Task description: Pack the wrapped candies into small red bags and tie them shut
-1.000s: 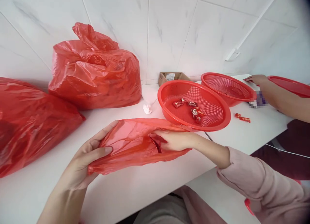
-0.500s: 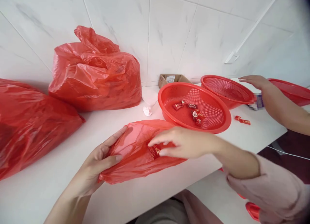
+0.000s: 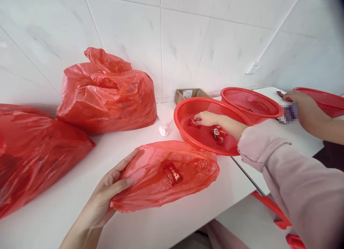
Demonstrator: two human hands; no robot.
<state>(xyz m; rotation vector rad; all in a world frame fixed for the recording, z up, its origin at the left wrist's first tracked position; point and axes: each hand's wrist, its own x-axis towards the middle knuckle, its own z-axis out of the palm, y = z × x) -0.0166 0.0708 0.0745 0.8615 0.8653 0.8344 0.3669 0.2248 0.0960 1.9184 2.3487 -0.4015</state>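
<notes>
My left hand (image 3: 113, 188) grips the near-left edge of a thin red plastic bag (image 3: 150, 195), thumb inside the opening. The bag lies on the table with its mouth spread, and a dark red packet with gold lettering (image 3: 172, 174) shows in it. My right hand (image 3: 205, 118) is down inside a red plastic colander (image 3: 185, 137), its fingertips closed on red wrapped candies (image 3: 192, 122) at the left. How many they hold is hidden. Several more wrapped candies (image 3: 219, 135) lie in the colander under my forearm.
Two full red bags (image 3: 107, 102) stand at the left by the tiled wall. Crumpled white paper (image 3: 163, 130) and a small cardboard box (image 3: 185, 94) are behind. A second colander (image 3: 248, 100) stands at the right, where another person's hand (image 3: 301, 100) holds a dark red packet.
My right hand has left the bag and reached into the colander, closing on candies. My left hand still holds the bag. The other person's hand now has a packet.
</notes>
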